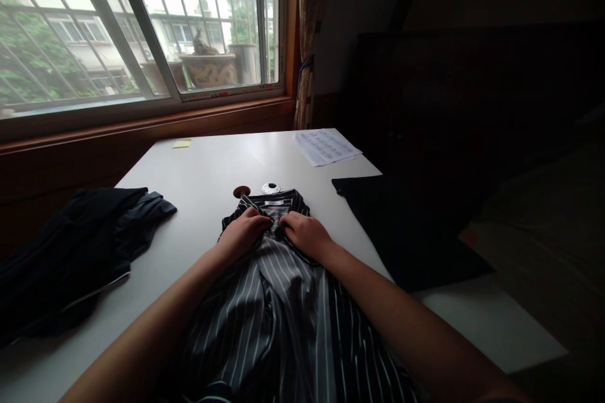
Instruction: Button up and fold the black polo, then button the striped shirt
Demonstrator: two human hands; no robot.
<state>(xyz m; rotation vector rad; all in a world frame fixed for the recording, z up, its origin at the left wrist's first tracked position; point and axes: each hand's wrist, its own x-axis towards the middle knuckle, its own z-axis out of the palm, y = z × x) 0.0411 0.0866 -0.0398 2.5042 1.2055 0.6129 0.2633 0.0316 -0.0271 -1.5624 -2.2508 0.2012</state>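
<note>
A black shirt with white stripes (278, 264) lies spread on the white table, its collar toward the window and its lower part running to the near edge of the view. A pale label shows inside the collar. My left hand (246, 230) pinches the left front edge just below the collar. Opposite it, my right hand (305, 232) grips the right front edge, and a small gap separates the two hands. The fingertips are partly hidden in the cloth. Between the hands, the greyish inner side of the shirt is visible.
Dark clothes (85, 252) are heaped on the table's left side. A folded black garment (406, 233) lies along the right edge. Printed sheets (326, 147) and a yellow sticky note (182, 143) rest at the back. Beyond the collar are a round hole (241, 191) and a silvery ring (271, 188).
</note>
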